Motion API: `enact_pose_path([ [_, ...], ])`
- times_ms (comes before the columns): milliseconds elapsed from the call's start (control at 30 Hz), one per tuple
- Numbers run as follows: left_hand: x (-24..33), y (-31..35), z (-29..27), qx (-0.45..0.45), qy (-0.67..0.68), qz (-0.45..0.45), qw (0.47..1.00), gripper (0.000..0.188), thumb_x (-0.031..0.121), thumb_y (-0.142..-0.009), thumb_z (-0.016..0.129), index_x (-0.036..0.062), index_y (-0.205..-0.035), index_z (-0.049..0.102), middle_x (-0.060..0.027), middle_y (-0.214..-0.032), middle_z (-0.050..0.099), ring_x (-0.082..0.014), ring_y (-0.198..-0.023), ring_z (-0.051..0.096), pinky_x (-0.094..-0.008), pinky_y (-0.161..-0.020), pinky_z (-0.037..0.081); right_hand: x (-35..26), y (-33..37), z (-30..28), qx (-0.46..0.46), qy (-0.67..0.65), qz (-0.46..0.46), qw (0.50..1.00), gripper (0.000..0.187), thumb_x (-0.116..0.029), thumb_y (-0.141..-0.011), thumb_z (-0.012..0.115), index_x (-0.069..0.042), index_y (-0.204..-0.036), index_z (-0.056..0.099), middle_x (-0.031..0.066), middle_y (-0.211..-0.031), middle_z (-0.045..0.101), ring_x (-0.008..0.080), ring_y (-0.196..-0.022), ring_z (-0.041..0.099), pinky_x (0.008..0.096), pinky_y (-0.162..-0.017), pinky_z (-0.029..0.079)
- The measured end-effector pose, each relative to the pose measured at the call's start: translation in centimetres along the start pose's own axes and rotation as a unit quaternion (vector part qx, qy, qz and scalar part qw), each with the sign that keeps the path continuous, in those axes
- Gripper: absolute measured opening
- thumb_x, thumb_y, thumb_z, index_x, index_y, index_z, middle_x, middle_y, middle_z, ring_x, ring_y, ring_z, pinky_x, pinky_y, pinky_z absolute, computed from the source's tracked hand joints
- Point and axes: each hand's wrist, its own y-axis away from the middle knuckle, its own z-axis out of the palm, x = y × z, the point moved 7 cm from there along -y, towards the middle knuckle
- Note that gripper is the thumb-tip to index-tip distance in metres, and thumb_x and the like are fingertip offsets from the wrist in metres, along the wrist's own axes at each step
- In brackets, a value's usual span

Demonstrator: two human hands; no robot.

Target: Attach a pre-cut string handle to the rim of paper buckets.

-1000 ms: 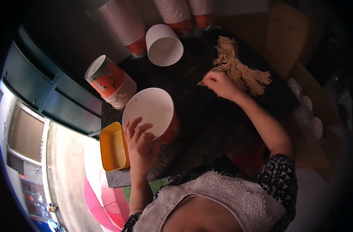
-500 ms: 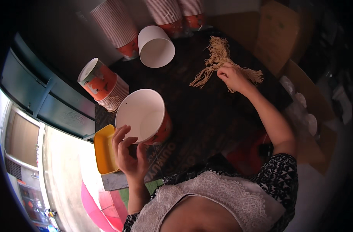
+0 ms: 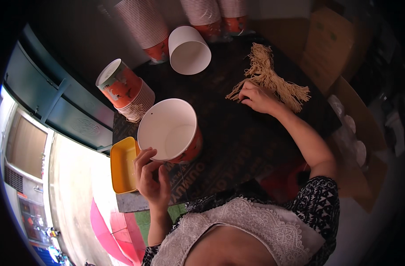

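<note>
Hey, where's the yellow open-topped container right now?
In the head view, the yellow open-topped container sits at the dark tabletop's near left corner, beside the left hand and below-left of the large paper bucket.

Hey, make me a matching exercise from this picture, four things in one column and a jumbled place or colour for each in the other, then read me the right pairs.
Things:
1. Yellow container
2. Strings
3. Large paper tub
4. Right hand

Descriptions:
A. Beige, lying in a loose bundle
B. At the strings
C. At the left edge of the table
D. White inside, beside the left hand

Pairs: 1-C, 2-A, 3-D, 4-B
</note>
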Motion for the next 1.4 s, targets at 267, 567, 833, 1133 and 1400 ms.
enact_pose_path([
  [267, 0.7, -0.6, 1.2, -0.062, -0.056, 0.023, 0.996, 0.017, -0.002, -0.071, 0.063, 0.0030, -0.086, 0.059, -0.0143, -0.107, 0.061, -0.0372, -0.110, 0.055, -0.0499, -0.099, 0.038, 1.2, -1.1, 1.5, 0.007, 0.003, -0.027, 1.000, 0.007, -0.008, -0.082, 0.067, -0.005, -0.084, 0.060, 0.0054, -0.098, 0.053, 0.0225, -0.097, 0.055, 0.0369, -0.080, 0.048],
  [567, -0.6, -1.2, 2.4, -0.075, -0.083, 0.029, 0.993, 0.026, -0.001, -0.072, 0.067, 0.0060, -0.096, 0.058, -0.0098, -0.107, 0.061, -0.0326, -0.111, 0.055, -0.0529, -0.106, 0.031, 0.1, -1.0, 3.0, 0.021, 0.099, -0.072, 0.992, 0.003, 0.000, -0.077, 0.061, -0.002, -0.080, 0.060, 0.0101, -0.097, 0.055, 0.0279, -0.100, 0.052, 0.0374, -0.083, 0.048],
  [833, 0.4, -1.4, 2.8, -0.052, -0.101, 0.050, 0.992, 0.033, -0.004, -0.068, 0.066, 0.0036, -0.099, 0.058, -0.0179, -0.121, 0.054, -0.0389, -0.116, 0.049, -0.0510, -0.102, 0.035, -17.1, 3.7, 3.4, 0.016, -0.167, -0.294, 0.941, 0.010, -0.005, -0.076, 0.065, -0.004, -0.079, 0.055, 0.0114, -0.085, 0.054, 0.0301, -0.086, 0.053, 0.0391, -0.078, 0.046],
  [1133, 0.9, -0.1, 4.5, -0.155, 0.098, -0.035, 0.982, 0.034, 0.012, -0.071, 0.081, 0.0023, -0.092, 0.056, -0.0118, -0.083, 0.061, -0.0273, -0.072, 0.061, -0.0328, -0.062, 0.049, -18.4, 4.6, -0.7, 0.021, -0.381, -0.201, 0.902, 0.008, 0.001, -0.087, 0.058, -0.001, -0.084, 0.051, 0.0069, -0.079, 0.053, 0.0177, -0.069, 0.053, 0.0282, -0.063, 0.044],
  [1400, 0.8, 0.3, 7.2, -0.222, 0.170, -0.084, 0.957, 0.034, 0.025, -0.076, 0.079, 0.0024, -0.083, 0.055, -0.0108, -0.070, 0.057, -0.0253, -0.060, 0.058, -0.0333, -0.054, 0.046, -19.2, 5.3, -0.3, 0.032, -0.353, -0.217, 0.910, 0.009, 0.000, -0.085, 0.061, -0.001, -0.084, 0.052, 0.0082, -0.079, 0.054, 0.0211, -0.070, 0.055, 0.0301, -0.063, 0.044],
])
